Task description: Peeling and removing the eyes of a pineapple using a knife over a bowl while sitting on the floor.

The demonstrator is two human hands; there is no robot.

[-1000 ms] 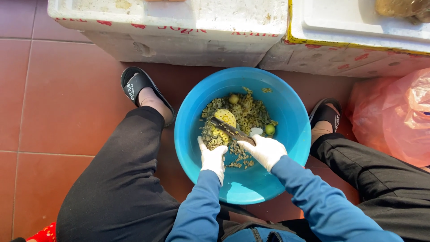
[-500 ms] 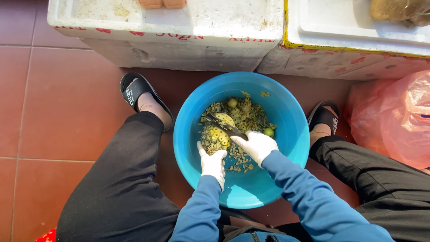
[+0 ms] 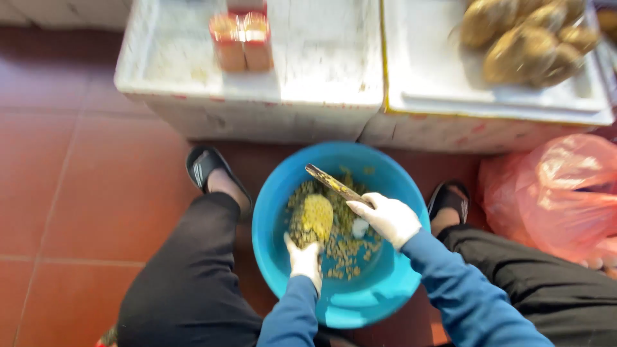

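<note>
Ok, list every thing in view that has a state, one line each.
Pineapple: partly peeled, upright in the left hand.
Knife: held in the right hand, blade raised off the fruit.
Blue basin: holds peel scraps.
White foam boxes: lids on.
Pink bag: bulging; cannot tell whether tied.
Unpeeled pineapples: piled on the right box.

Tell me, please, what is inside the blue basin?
Inside the basin lie peelings and a half-peeled fruit held by the left hand. Its bottom under the peelings is hidden.
</note>
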